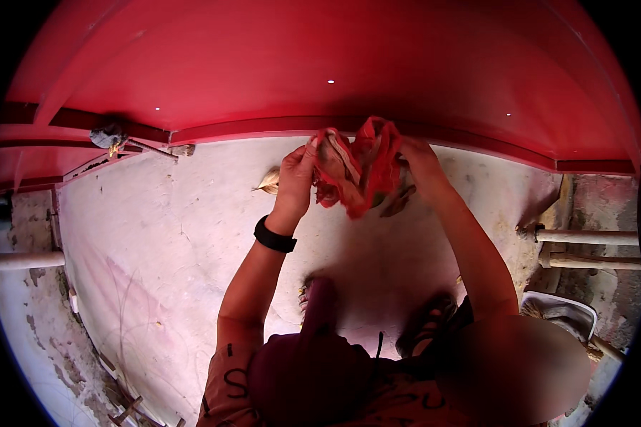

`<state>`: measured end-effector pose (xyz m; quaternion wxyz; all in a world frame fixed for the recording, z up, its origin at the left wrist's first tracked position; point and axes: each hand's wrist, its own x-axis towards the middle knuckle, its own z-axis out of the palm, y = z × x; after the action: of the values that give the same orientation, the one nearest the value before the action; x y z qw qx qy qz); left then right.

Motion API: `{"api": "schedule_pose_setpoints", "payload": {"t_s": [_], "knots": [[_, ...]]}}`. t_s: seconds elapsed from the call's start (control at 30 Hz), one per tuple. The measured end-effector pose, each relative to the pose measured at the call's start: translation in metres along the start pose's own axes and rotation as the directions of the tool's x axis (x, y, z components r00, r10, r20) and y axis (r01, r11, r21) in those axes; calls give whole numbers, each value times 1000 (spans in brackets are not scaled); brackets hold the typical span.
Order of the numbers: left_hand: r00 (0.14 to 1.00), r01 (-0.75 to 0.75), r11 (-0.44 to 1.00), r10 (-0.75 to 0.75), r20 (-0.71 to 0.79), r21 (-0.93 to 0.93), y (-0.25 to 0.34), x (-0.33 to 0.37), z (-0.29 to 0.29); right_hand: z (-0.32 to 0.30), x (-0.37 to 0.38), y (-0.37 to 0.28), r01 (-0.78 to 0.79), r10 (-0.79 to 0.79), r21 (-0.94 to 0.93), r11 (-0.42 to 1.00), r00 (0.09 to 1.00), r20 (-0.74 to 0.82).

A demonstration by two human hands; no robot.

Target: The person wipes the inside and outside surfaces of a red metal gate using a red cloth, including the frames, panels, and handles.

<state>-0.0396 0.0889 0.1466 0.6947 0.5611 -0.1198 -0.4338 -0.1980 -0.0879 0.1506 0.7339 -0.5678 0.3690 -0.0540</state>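
Between my two hands hangs a crumpled red cloth (360, 171) with brownish patches, held up in front of the red metal panel. My left hand (297, 173) pinches its left edge, a black band (275, 235) around that wrist. At the opposite edge, my right hand (419, 162) is closed on the cloth, its fingertips partly hidden behind the folds. Below the right hand shows a dark, greenish-brown piece (397, 201); I cannot tell whether it belongs to the cloth. Beside my left hand, a dry, pale husk-like leaf (269, 181) lies on the floor.
The red panel (335, 64) spans the far side. A stick with a grey, bunched head (110, 135) leans at its left. Pipes (587, 237) jut in at right, above a white container (566, 306) with bristles. My sandalled foot (429, 320) stands on the pale floor (157, 235).
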Motion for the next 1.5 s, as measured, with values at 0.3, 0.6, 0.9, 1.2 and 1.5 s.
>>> {"api": "schedule_pose_setpoints", "payload": {"t_s": [0.3,0.6,0.9,1.2,1.5], "knots": [[991,130,968,-128,28,-214,19,-12,17,50,-28,-9,524,-534,-352,775,842,76],[740,423,886,-215,637,-191,20,3,-19,12,-10,-12,19,-14,428,903,1000,-16],[887,374,862,-225,403,-343,40,-22,18,9,-16,7,480,-493,110,870,847,201],[939,307,807,-170,300,-505,28,4,-13,56,-35,26,-41,10,116,992,966,257],[962,-218,883,266,-60,416,4,-13,-4,33,-36,27,-275,53,539,796,919,390]]}}
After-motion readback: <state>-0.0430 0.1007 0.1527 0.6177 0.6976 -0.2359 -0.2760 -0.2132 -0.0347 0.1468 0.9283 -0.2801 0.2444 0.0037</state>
